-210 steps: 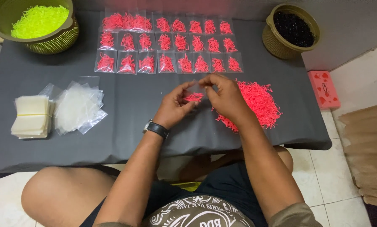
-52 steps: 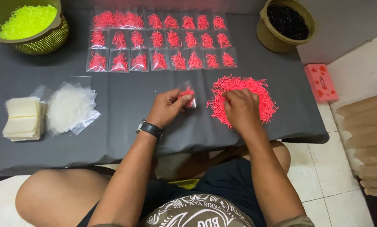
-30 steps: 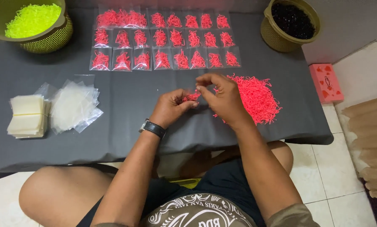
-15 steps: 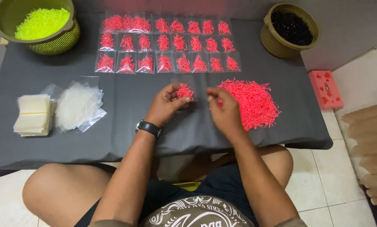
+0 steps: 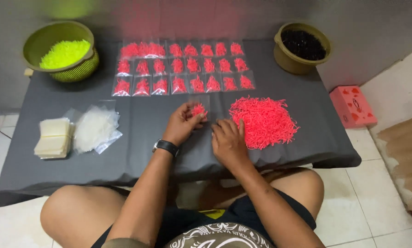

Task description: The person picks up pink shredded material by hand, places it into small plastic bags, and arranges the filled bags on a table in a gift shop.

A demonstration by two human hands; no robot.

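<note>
Left hand (image 5: 184, 123) apparently pinching small bag (image 5: 198, 110), right hand (image 5: 229, 143) flat

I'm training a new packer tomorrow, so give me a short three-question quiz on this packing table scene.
1. True or false: the left hand holds a small clear plastic bag of pink pieces.
2. Where does the right hand rest? A) on the green bowl of yellow pieces B) on the dark grey tablecloth, at the loose pile of pink pieces C) on the stack of cream cards
3. Fill in: the olive pot at the far right of the table holds ____ coloured pieces.

Key: 1 true; 2 B; 3 black.
</note>
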